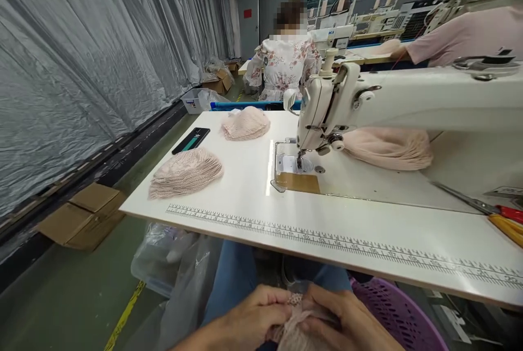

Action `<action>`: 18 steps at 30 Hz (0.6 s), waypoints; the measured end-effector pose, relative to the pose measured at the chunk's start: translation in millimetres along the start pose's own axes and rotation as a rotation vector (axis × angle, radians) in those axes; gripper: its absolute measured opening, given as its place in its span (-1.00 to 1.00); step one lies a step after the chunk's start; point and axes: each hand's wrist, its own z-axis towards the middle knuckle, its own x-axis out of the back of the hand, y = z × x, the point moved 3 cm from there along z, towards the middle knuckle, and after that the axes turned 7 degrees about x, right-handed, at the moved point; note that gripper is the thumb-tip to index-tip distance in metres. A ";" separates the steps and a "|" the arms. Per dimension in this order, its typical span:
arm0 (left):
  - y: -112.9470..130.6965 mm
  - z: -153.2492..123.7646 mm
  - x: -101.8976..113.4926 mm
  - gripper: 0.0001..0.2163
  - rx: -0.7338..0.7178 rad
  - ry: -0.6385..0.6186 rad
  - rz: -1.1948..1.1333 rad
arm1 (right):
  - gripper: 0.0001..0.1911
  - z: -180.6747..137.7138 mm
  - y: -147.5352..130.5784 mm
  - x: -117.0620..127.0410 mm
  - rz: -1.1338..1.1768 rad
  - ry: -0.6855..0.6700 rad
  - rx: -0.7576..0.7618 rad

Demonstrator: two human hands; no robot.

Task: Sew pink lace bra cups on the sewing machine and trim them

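Seen from the wearer's head, looking down: the left hand (pixel 245 321) and right hand (pixel 347 321) meet in the lap, below the front edge of the surface. Both are closed around a small piece of pale pink lacy fabric (pixel 298 325). The fingers pinch it from either side, apparently to keep the soft, limp cloth bunched and under control. Blue-trousered knees show beneath.

Just right of the hands stands a purple perforated plastic basket (pixel 402 313), and to the left lie crumpled clear plastic bags (pixel 171 264), both low and close by.

Above them is the white surface (pixel 245 198), with a ruler scale printed along its near edge. A white industrial sewing machine (pixel 327 111) stands on it, needle down over the metal plate. Three stacks of the same pink pieces lie around the machine. One fanned stack (pixel 186 173) is at the left, a rounded stack (pixel 245 123) lies farther back, and a third stack (pixel 388 147) sits behind the machine arm. They seem kept apart as separate batches. A black phone (pixel 191 139) rests between the left two stacks. Scissors with red and yellow handles (pixel 504 216) lie at the right edge.

Beyond, a person in a floral blouse (pixel 286 65) sits at another station. Flattened cardboard boxes (pixel 81 215) lie on the floor by grey plastic sheeting (pixel 81 56).
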 end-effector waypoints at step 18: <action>-5.5 -25.9 13.0 -0.46 -0.076 -0.020 0.312 | -0.73 3.1 8.7 -18.6 0.078 -0.086 -0.065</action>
